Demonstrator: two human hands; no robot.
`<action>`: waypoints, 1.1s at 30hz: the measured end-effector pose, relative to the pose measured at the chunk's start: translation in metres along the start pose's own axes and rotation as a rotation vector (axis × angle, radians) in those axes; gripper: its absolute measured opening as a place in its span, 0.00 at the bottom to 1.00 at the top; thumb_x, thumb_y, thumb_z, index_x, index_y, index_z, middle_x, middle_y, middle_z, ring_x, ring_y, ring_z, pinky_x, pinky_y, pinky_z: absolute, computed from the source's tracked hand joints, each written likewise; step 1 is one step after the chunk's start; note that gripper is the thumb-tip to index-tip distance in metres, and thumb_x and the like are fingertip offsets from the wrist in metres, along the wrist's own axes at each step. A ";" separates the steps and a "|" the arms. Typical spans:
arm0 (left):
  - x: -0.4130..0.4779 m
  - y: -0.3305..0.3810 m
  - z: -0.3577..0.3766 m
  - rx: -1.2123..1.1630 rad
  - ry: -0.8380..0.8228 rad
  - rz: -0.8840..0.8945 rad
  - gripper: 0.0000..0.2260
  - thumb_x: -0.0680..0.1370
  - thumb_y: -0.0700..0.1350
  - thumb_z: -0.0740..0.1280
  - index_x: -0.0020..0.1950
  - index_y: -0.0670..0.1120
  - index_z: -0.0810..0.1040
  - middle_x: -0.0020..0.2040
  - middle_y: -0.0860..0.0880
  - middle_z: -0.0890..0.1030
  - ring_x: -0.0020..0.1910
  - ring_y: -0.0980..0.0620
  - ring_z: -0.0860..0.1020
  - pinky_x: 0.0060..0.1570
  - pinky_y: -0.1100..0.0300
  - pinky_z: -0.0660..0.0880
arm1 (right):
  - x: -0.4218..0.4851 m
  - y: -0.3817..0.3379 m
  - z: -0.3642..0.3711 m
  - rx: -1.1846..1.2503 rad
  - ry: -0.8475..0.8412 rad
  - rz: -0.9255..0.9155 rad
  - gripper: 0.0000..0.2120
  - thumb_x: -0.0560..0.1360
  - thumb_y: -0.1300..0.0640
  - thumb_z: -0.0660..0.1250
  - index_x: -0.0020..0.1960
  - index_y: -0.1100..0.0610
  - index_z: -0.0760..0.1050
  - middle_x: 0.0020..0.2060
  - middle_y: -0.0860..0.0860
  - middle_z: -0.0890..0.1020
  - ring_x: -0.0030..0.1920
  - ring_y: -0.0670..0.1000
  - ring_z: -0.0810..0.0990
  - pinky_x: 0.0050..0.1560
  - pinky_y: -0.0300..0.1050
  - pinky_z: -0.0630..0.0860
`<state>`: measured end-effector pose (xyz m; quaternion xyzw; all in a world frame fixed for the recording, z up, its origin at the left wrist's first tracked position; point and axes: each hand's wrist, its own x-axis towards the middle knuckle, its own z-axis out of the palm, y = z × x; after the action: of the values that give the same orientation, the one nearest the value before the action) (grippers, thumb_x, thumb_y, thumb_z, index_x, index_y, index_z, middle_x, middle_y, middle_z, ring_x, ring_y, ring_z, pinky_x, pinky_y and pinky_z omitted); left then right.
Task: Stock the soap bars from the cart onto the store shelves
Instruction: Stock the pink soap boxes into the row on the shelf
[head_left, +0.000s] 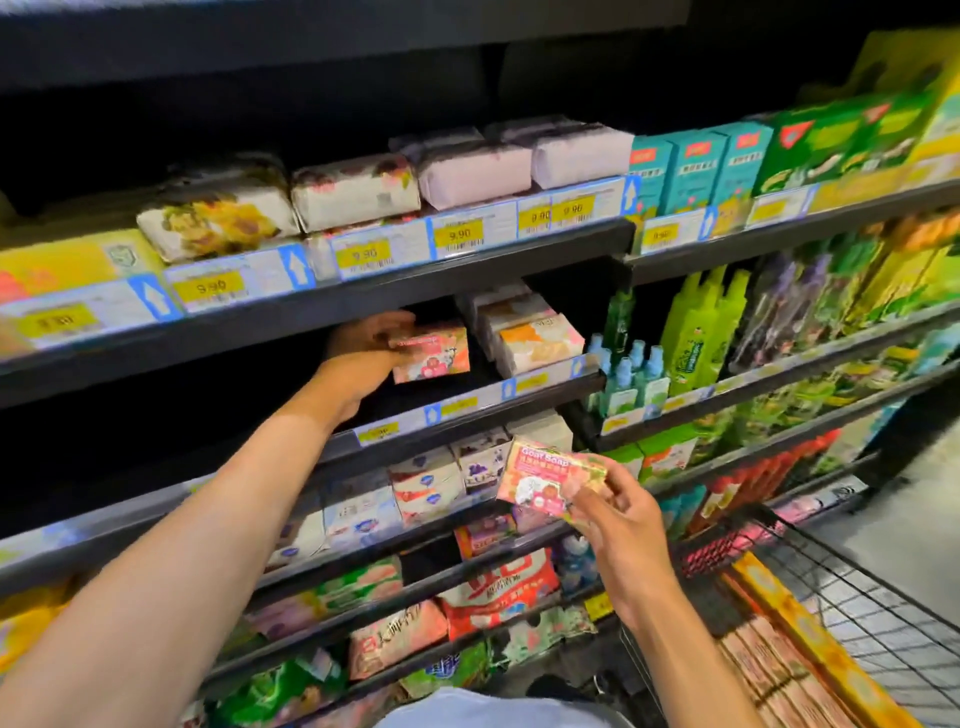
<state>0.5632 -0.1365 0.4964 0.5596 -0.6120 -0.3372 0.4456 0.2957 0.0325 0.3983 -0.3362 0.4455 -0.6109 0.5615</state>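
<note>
My left hand (363, 353) reaches into the second shelf (467, 410) and grips a pink boxed soap bar (434, 353), which sits just left of a stack of orange-and-white soap boxes (535, 338). My right hand (623, 525) holds a second pink soap box (545, 478) labelled Goat Soap in the air, in front of the third shelf down. The black wire cart (852, 613) stands at the lower right and holds more flat pink and yellow packs (795, 654).
The top shelf (363, 291) carries wrapped soap bars (353, 189) behind 9.90 price tags. Green bottles (701, 332) and small blue bottles (628, 374) fill the bay to the right. Lower shelves hold packed soaps and refill pouches. A dark gap lies left of my left hand.
</note>
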 end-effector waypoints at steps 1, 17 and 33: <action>0.009 -0.005 0.003 0.051 -0.011 0.009 0.23 0.71 0.28 0.74 0.64 0.43 0.80 0.56 0.47 0.82 0.55 0.52 0.80 0.52 0.66 0.77 | 0.001 0.002 -0.002 0.000 0.004 -0.011 0.16 0.75 0.61 0.73 0.62 0.59 0.78 0.52 0.57 0.87 0.52 0.56 0.86 0.48 0.42 0.82; 0.084 -0.034 0.011 0.335 -0.042 0.106 0.17 0.75 0.34 0.72 0.64 0.43 0.78 0.56 0.48 0.80 0.56 0.53 0.77 0.51 0.65 0.71 | 0.014 0.026 -0.009 -0.044 0.007 -0.100 0.19 0.71 0.57 0.75 0.61 0.56 0.78 0.53 0.56 0.86 0.57 0.59 0.85 0.61 0.56 0.79; -0.033 0.028 0.000 0.220 -0.244 0.223 0.13 0.80 0.45 0.70 0.64 0.54 0.79 0.59 0.62 0.80 0.56 0.68 0.77 0.55 0.78 0.69 | 0.029 -0.015 0.029 -0.074 -0.101 -0.186 0.18 0.70 0.59 0.75 0.59 0.54 0.78 0.48 0.49 0.87 0.52 0.50 0.85 0.50 0.42 0.82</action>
<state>0.5512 -0.0996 0.5162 0.4885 -0.7529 -0.2824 0.3388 0.3121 -0.0009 0.4203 -0.4268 0.4058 -0.6258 0.5114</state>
